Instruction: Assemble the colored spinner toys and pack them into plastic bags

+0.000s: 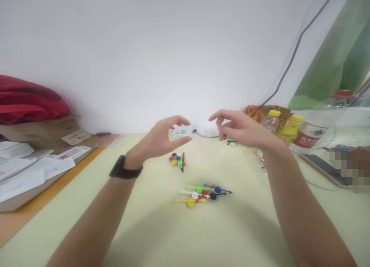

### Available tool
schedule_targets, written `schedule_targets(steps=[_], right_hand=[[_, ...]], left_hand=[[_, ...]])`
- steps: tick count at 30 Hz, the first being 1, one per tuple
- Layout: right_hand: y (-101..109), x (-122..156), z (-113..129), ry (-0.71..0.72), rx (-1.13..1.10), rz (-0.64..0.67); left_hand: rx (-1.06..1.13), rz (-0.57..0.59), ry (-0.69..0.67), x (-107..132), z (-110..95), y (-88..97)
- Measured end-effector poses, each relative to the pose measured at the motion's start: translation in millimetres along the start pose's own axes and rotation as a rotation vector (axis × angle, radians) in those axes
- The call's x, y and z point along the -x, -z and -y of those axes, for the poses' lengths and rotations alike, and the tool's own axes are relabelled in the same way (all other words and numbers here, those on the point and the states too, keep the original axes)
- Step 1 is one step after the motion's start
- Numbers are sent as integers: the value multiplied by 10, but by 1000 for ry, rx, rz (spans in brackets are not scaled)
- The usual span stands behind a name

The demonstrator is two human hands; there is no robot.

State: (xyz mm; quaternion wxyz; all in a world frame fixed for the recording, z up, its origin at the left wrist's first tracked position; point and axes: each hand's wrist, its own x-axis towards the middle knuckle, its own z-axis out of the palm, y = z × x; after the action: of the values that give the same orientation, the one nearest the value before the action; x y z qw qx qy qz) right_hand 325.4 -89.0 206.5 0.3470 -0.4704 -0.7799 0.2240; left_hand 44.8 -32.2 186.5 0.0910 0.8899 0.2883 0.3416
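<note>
My left hand [163, 138] is raised over the pale yellow table [150, 228], its thumb and fingers curled around a small clear plastic packet [181, 132] with a printed label. My right hand [235, 128] hovers a little to the right of it, fingers loosely bent and apart, holding nothing I can make out. A black band sits on my left wrist. Below the hands lie two heaps of small coloured plastic parts: a tight cluster [177, 161] and a wider heap of arrows and round caps [204, 193].
Yellow-capped bottles [286, 130] and a clear labelled container [310, 136] stand at the right, with a phone [323, 167] near them. White packets and cardboard [34, 167] lie at the left under a red bag [29, 101]. A dark cable [291, 59] runs down the wall.
</note>
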Motion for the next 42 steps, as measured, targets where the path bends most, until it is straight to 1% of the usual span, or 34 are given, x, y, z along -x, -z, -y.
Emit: schedule_targets(steps=[3, 5, 10, 14, 18, 23, 28, 32, 34, 36, 38, 42], right_hand=[[-57, -18, 20, 3, -29, 1], [-76, -28, 30, 6, -57, -3], [-76, -52, -2, 13, -162, 5], [-58, -82, -89, 6, -245, 55], [-58, -96, -112, -14, -246, 67], [-58, -83, -77, -64, -114, 34], [-32, -67, -87, -65, -21, 51], [26, -26, -68, 1, 81, -20], [57, 10, -24, 52, 124, -71], [73, 49, 42, 102, 144, -89], [63, 79, 113, 144, 150, -55], [-24, 72, 166, 173, 164, 74]], left_hand=[[42, 66, -60, 19, -145, -119], [57, 102, -102, 36, -187, -213], [70, 148, -240, 39, -178, -440], [77, 165, -300, 18, -189, -518], [67, 166, -257, 33, -197, -515], [47, 179, -167, 67, -134, -475], [37, 208, -131, 70, -83, -415], [8, 215, -88, 70, -95, -369], [-14, 212, -67, 70, -107, -354], [-26, 212, -60, 69, -110, -348], [-19, 229, -55, 68, -103, -350], [-5, 261, -54, 66, -84, -367]])
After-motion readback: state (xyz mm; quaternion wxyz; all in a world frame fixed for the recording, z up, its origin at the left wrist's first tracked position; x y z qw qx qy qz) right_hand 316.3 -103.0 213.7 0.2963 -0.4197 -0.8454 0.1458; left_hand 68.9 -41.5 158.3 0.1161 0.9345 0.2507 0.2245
